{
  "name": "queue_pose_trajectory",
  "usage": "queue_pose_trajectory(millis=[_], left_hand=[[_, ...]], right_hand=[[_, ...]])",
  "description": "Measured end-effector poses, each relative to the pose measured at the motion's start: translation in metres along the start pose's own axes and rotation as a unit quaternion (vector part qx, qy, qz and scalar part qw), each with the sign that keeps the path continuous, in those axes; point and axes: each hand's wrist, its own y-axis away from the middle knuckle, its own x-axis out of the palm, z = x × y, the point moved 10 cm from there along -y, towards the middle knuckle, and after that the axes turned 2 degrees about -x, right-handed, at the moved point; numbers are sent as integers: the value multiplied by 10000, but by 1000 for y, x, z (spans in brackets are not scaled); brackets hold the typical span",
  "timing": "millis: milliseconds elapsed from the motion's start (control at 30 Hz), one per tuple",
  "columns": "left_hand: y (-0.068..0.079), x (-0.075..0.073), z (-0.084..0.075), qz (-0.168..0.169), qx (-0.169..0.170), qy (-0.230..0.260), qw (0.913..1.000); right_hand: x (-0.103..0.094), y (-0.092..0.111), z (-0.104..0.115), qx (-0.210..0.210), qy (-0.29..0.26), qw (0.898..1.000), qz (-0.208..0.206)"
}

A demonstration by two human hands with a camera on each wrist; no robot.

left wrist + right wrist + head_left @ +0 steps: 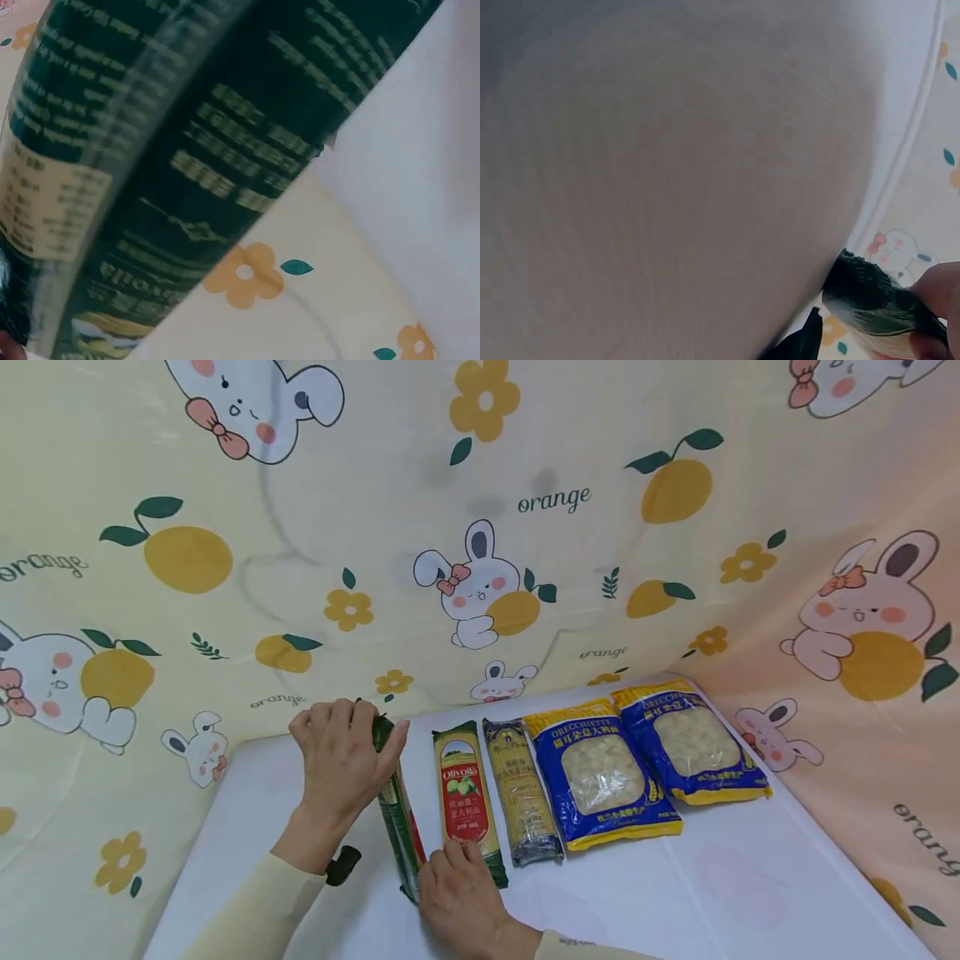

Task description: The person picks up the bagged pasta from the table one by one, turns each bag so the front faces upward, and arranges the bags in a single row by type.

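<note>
A narrow dark green pasta packet (397, 822) with a red strip stands tilted on its edge between both hands. My left hand (341, 756) grips its far end, fingers curled over the top. At the near end my right hand (465, 893) pinches the packet; the right wrist view shows thumb and finger on its crinkled green end (866, 296). Printed text on the green wrapper (217, 150) fills much of the left wrist view. Just right lies a red and green Olivoila pasta packet (463, 789), its lower part overlapped by the right hand.
Right of these lie a slim gold spaghetti packet (520, 789) and two blue and yellow orecchiette bags, one nearer (603, 772) and one farther right (692, 743). They rest on a white table (720, 877). A patterned curtain (390, 485) hangs behind.
</note>
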Motion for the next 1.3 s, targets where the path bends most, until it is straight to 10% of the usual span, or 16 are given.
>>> queue_pose_trajectory(millis=[500, 667, 933, 1300], left_hand=[[3, -4, -3, 448, 79, -210, 9987], [8, 1, 4, 835, -184, 739, 9936], [14, 9, 13, 1179, -425, 2501, 9601], [16, 3, 14, 399, 103, 1403, 9892]], right_hand=[[6, -3, 7, -60, -238, 9990, 382], [14, -7, -14, 387, -480, 9958, 673], [24, -22, -45, 1179, -835, 9877, 592], [25, -24, -39, 1237, -1752, 9751, 560]])
